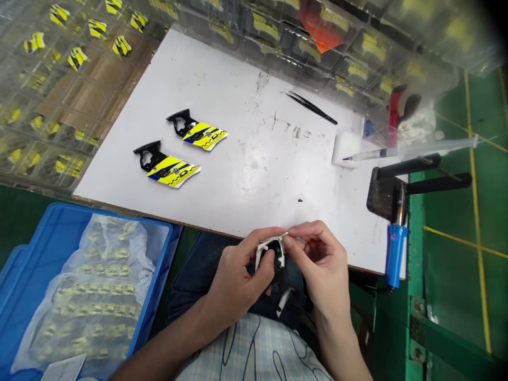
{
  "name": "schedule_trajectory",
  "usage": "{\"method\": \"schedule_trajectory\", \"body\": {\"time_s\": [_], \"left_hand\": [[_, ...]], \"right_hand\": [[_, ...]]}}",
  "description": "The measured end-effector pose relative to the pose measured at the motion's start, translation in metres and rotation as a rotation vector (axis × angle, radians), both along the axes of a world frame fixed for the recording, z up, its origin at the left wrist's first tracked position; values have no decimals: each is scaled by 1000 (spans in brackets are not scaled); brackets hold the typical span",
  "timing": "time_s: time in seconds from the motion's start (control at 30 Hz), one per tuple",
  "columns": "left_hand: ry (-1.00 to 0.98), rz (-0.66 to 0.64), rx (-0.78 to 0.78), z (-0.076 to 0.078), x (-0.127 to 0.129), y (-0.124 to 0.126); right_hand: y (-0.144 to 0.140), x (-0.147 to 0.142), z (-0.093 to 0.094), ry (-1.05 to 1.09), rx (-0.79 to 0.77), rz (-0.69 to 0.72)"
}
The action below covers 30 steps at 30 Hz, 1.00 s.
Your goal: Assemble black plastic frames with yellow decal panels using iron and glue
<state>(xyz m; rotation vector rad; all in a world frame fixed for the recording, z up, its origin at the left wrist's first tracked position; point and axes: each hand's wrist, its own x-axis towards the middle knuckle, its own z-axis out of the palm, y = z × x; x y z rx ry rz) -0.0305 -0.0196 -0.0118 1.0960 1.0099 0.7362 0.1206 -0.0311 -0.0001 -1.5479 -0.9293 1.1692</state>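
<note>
My left hand (234,278) and my right hand (319,264) meet just below the front edge of the white board (238,106), over my lap. Between them they hold a small black and white plastic part (272,259); the left fingers wrap its side, and the right thumb and forefinger pinch its top edge. Two finished pieces lie on the board to the left: a yellow and blue panel with a black bracket (196,129) and a second one like it (166,165) nearer me.
Black tweezers (311,107) lie at the back of the board. A syringe (400,152) rests on a white block (347,150) at the right. A blue-handled tool (396,248) hangs in a black stand. A blue bin (24,275) of bagged yellow panels sits lower left. Clear trays surround the board.
</note>
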Motion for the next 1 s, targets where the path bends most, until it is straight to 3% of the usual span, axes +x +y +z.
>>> {"method": "schedule_trajectory", "body": {"time_s": [0.27, 0.57, 0.83, 1.0], "left_hand": [[11, 15, -21, 2, 0, 3], [-63, 24, -94, 3, -3, -2], [-26, -25, -17, 6, -4, 1], [-59, -50, -65, 5, -5, -1]], "right_hand": [[-7, -6, 2, -67, 12, -29], [-4, 3, -3, 91, -12, 31], [-8, 6, -6, 154, -21, 33], [-7, 7, -4, 246, -24, 45]]}}
